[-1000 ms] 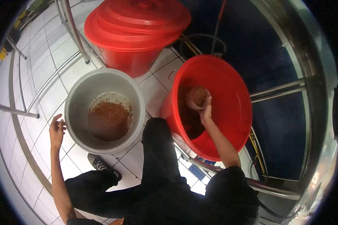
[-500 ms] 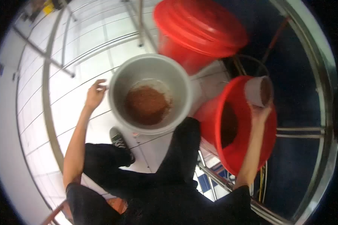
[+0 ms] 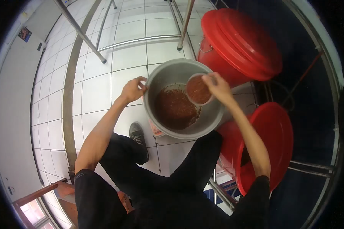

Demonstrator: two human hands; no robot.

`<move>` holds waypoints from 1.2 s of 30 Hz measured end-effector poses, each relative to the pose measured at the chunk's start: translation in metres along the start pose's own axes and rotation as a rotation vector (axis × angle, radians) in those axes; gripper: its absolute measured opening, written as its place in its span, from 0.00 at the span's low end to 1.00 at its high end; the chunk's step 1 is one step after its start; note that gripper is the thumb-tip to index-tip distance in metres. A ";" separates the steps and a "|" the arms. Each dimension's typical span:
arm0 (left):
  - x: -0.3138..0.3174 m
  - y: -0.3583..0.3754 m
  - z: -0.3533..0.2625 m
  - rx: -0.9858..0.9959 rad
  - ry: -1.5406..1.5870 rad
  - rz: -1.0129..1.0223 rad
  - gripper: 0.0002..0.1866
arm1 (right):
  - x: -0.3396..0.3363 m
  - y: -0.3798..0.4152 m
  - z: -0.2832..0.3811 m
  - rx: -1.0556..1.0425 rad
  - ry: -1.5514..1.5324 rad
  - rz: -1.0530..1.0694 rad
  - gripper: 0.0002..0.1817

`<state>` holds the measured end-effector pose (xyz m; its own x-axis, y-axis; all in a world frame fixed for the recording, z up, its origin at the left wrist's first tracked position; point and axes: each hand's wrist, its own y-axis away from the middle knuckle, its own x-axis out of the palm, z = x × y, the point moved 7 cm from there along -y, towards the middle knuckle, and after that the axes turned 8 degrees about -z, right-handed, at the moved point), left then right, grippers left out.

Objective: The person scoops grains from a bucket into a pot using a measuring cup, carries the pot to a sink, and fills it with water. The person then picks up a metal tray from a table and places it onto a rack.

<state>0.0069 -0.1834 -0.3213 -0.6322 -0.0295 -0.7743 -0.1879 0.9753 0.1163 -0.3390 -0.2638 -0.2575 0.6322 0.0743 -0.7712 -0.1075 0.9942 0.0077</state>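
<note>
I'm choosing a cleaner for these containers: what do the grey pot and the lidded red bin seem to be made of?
Grey pot: probably metal, perhaps aluminium, judging by its dull, satin grey wall.
Lidded red bin: most likely moulded plastic, given its even red colour and the soft sheen on its stepped lid.

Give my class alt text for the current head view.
The right hand holds a cup of brown grains over a pot holding more; the left hand is beside it. A lidded red bin and an open red bin stand nearby.
</note>
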 end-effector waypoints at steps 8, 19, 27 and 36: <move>-0.006 0.002 0.001 0.042 -0.068 -0.039 0.18 | 0.106 0.038 0.048 -0.651 0.571 0.037 0.33; 0.002 -0.004 0.009 0.019 0.037 0.004 0.16 | 0.117 0.096 0.060 -1.278 0.767 -0.175 0.25; 0.010 -0.013 0.018 0.117 0.220 0.013 0.15 | 0.017 0.090 0.079 -0.741 0.163 -0.380 0.34; -0.005 -0.013 0.018 0.045 0.158 0.109 0.21 | -0.230 0.146 -0.099 0.124 -0.339 -0.815 0.27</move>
<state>0.0259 -0.1916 -0.3295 -0.7580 0.0461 -0.6506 -0.0805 0.9833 0.1634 -0.5762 -0.1438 -0.1417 0.6711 -0.6602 -0.3373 0.5464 0.7480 -0.3767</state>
